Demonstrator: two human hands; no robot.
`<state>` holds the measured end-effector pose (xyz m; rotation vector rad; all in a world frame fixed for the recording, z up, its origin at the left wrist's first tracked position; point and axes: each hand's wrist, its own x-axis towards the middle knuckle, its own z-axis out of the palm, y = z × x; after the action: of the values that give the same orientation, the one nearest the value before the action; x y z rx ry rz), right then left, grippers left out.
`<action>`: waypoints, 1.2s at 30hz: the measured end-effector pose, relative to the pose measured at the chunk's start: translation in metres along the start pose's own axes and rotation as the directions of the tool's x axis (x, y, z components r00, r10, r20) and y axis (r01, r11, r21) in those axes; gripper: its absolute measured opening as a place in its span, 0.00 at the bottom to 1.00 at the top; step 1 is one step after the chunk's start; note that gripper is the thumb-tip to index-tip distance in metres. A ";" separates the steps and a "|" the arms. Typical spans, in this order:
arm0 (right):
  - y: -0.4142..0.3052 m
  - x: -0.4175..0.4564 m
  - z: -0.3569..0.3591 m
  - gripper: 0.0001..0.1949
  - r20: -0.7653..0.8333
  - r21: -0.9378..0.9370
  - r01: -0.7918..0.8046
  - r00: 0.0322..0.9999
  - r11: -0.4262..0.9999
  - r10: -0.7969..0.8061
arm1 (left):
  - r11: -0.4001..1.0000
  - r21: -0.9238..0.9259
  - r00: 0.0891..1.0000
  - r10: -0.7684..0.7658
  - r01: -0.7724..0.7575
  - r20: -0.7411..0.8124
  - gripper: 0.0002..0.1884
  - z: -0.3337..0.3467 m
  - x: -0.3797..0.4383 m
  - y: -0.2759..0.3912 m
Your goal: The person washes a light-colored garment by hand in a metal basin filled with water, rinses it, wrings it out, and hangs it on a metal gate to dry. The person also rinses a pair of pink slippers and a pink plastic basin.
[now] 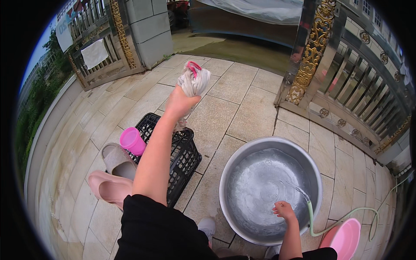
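Observation:
My left hand (181, 101) is stretched forward, closed around a bunched white cloth (194, 80) with a pink part at its top. Some of the cloth hangs below the fist, above the far end of a black plastic crate (186, 156). My right hand (283, 209) is over the near right part of a large round metal basin (227, 195) and holds nothing. Water in the basin is being fed by a pale green hose (310, 213) lying over its right rim. Whether the fingertips touch the water I cannot tell.
Beside the crate's left side are a pink plastic cup (133, 141), a grey slipper (118, 159) and a pink slipper (110, 188). A pink plastic basin (344, 239) stands at the lower right. Metal gates (308, 61) flank the tiled floor, one with a white cloth (94, 54) on it.

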<state>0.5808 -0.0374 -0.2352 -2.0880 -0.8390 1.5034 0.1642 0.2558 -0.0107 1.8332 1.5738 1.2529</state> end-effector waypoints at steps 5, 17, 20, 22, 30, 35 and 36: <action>-0.015 -0.041 -0.024 0.14 -0.072 -0.093 0.104 0.991 0.990 -0.110 | 0.929 0.174 0.945 -0.325 0.328 -0.047 0.46 -0.039 -0.046 -0.140; -0.003 -0.058 -0.125 0.34 -0.334 -0.702 -0.051 0.904 0.711 -0.266 | 0.486 0.864 0.971 -0.114 -0.130 0.210 0.25 0.045 -0.077 -0.053; 0.013 -0.036 -0.128 0.28 -0.191 -0.872 -0.083 0.965 0.482 -0.179 | 0.643 0.519 0.652 -0.039 -0.564 0.757 0.19 0.144 -0.137 -0.010; 0.028 -0.020 -0.132 0.26 -0.132 -0.904 -0.071 0.984 0.422 -0.116 | 0.737 0.119 0.189 0.011 -0.665 0.982 0.22 0.192 -0.221 0.014; 0.069 -0.012 -0.173 0.24 -0.084 -0.681 0.048 0.986 0.731 -0.143 | 0.787 -0.092 0.045 0.150 -0.610 0.988 0.31 0.270 -0.483 0.013; 0.062 -0.018 -0.177 0.22 -0.145 -0.709 -0.059 0.987 0.702 -0.064 | 0.754 -0.101 0.028 0.156 -0.649 0.987 0.26 0.260 -0.463 0.025; 0.054 -0.022 -0.175 0.22 -0.161 -0.720 -0.074 0.985 0.690 -0.062 | 0.765 -0.104 0.033 0.161 -0.635 0.986 0.24 0.256 -0.461 0.026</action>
<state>0.7535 -0.0909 -0.1996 -2.7141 -1.5490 1.0327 0.4120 -0.1210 -0.2851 2.5685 0.4236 -0.4112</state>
